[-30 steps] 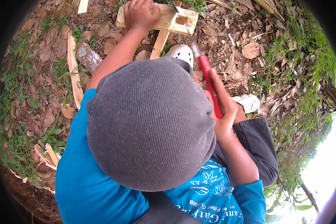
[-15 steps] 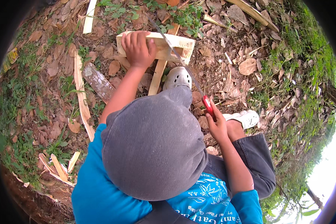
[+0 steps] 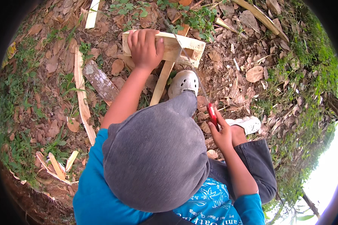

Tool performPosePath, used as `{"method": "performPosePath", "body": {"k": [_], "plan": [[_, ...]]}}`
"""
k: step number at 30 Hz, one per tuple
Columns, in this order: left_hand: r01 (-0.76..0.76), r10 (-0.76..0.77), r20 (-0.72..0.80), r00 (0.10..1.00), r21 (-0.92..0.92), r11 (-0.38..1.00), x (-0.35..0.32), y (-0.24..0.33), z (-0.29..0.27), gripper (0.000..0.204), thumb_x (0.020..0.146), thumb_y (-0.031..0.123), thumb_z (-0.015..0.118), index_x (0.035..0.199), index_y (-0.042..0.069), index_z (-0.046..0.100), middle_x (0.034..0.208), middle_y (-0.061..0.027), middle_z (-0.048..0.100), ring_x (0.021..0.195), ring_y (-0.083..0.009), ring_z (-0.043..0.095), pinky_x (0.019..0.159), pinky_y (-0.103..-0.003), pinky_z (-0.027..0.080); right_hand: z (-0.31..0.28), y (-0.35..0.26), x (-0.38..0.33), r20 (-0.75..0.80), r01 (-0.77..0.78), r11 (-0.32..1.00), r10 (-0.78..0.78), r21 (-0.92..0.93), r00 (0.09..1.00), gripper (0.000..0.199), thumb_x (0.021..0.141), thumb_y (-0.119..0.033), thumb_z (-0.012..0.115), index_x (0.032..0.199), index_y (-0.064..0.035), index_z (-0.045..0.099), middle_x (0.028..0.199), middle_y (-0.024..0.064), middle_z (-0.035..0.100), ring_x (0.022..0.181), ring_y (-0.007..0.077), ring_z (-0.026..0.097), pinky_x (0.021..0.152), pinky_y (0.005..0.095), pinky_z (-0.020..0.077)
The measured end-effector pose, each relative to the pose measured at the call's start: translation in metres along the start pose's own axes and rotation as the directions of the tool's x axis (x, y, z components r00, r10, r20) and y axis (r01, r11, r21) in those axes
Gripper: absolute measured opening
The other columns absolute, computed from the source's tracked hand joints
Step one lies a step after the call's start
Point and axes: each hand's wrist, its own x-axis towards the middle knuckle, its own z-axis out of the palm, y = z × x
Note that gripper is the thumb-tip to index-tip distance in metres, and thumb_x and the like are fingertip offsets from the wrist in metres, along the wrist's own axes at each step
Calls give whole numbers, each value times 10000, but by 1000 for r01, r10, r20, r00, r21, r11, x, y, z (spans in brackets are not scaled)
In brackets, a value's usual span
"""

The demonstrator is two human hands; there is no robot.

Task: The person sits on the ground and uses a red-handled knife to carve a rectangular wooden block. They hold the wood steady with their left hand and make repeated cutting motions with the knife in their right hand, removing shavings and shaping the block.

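Observation:
My left hand (image 3: 144, 52) presses over the left part of a pale wooden block (image 3: 172, 48), its fingers over the far edge and the thumb apart on top. A squared notch or hollow shows near the block's right end. My right hand (image 3: 222, 135) is closed round the red handle of a handsaw (image 3: 213, 115). The saw's thin blade slants up and left across the block, right of my left hand; whether its teeth are in the wood I cannot tell. A pale wooden strip (image 3: 162, 82) runs under the block. My white clog (image 3: 184, 84) stands close against the block's near side.
My bent knee (image 3: 156, 153) in grey trousers fills the middle. To the left lie a long wood strip (image 3: 81, 90), a weathered board (image 3: 100, 81) and split pieces (image 3: 58, 167). Another length of wood (image 3: 261, 18) is at the far right. Dry leaves and grass cover the ground.
The saw and my right hand have come slightly back toward me relative to the block. My left hand keeps its place on the wood. The whole view has shifted a little.

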Motion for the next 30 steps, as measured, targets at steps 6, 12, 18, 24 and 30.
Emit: {"method": "performPosePath", "body": {"k": [6, 12, 18, 24, 30], "plan": [[-29, 17, 121, 992, 103, 994, 24, -5, 15, 317, 990, 372, 532, 947, 71, 621, 976, -104, 617, 1046, -324, 576, 1070, -497, 370, -37, -124, -23, 148, 176, 980, -188, 94, 971, 716, 946, -88, 652, 1569, 60, 331, 1374, 203, 606, 1196, 201, 610, 1020, 320, 469], [-32, 16, 132, 991, 122, 992, 26, -6, 20, 325, 992, 393, 525, 954, 89, 632, 978, -104, 622, 1045, -320, 576, 1052, -488, 372, -19, -151, -15, 121, 548, 817, -535, -180, 836, 724, 936, -130, 680, 1552, 66, 353, 1382, 286, 600, 1264, 348, 628, 1046, 379, 472], [-3, -31, 191, 981, 174, 985, 27, -9, 21, 324, 986, 415, 524, 963, 113, 641, 987, -94, 629, 1057, -306, 571, 1052, -471, 357, -22, -158, -53, -89, 353, 924, -368, -144, 926, 566, 952, -90, 641, 1474, 68, 487, 1243, 229, 672, 1047, 260, 685, 902, 343, 510], [-32, 4, 165, 986, 168, 985, 22, -13, 22, 328, 978, 415, 519, 970, 115, 651, 1003, -82, 637, 1075, -288, 568, 1066, -471, 344, -42, -168, -79, -94, 388, 906, -407, -172, 909, 517, 958, -66, 618, 1447, 70, 518, 1213, 227, 681, 1048, 254, 672, 949, 341, 496], [-78, 74, 79, 994, 49, 996, 32, 0, 15, 243, 917, 316, 547, 887, 86, 619, 948, -129, 623, 1000, -352, 573, 965, -512, 394, -11, -159, 21, -139, 407, 908, -418, -102, 898, 476, 982, -103, 650, 1431, 25, 560, 1275, 212, 695, 1132, 209, 681, 974, 317, 506]]}}
